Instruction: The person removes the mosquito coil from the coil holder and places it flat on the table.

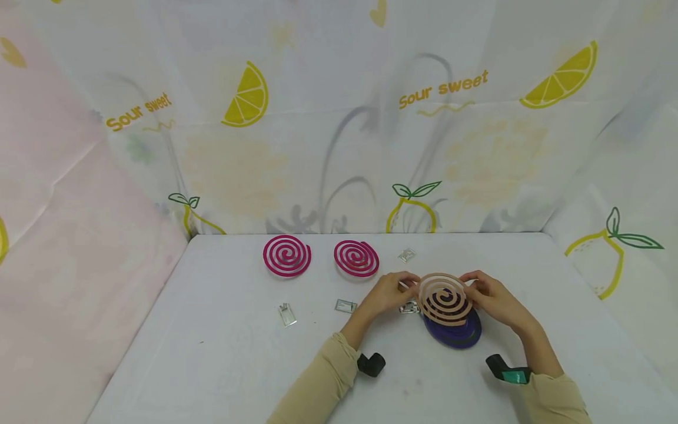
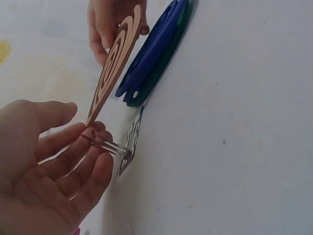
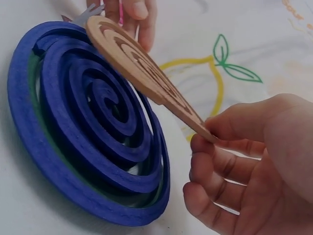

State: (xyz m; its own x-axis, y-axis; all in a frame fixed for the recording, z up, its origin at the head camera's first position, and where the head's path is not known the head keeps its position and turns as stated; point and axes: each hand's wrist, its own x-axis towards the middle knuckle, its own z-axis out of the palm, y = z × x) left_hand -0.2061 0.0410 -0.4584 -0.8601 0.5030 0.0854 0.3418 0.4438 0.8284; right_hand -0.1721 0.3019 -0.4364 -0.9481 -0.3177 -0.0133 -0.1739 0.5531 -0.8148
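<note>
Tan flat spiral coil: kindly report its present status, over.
Right hand pinching, left hand touching tan flat spiral coil. Coil tilted above blue spiral coil. Silver metallic stand close to left hand.

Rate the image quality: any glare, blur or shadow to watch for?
Head: soft, even light, but the metal stands look too small for fine detail; left wrist: dim, slightly soft, no harsh glare; right wrist: dim, blue coil fairly crisp, soft shadow beneath it.

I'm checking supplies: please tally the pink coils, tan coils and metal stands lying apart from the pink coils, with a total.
Pink coils: 2
Tan coil: 1
Metal stands apart from the pink coils: 4
Total: 7
</note>
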